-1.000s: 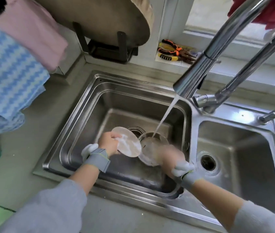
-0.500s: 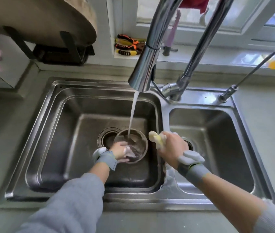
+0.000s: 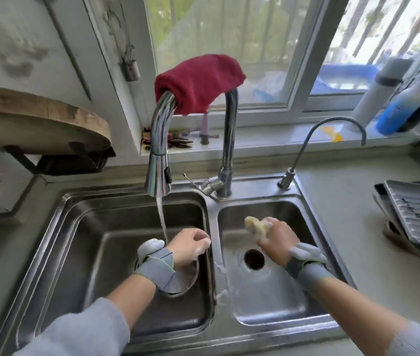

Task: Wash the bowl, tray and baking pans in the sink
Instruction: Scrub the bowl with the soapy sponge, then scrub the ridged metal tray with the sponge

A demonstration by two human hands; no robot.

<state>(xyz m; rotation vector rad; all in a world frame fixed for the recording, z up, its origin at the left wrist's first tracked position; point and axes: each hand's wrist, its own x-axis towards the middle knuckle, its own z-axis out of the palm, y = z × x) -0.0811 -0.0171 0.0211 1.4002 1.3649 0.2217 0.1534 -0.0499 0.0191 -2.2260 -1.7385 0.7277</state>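
Left hand (image 3: 189,246) is gripping a round metal bowl (image 3: 188,281) in the steel sink's (image 3: 211,253) left basin; right hand (image 3: 274,238) is clutching a soapy yellow sponge (image 3: 254,224) above the right basin.

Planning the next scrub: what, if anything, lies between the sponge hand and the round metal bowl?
Only the steel divider ridge between the basins. The right hand grips the yellow soapy sponge over the right basin; the left hand holds the round metal bowl in the left basin.

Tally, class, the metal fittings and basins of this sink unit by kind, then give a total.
Sink basins: 2, the left basin and the right basin
Taps: 2, the large pull-down tap running water and the thin curved tap
Open drain holes in view: 1
Total: 5
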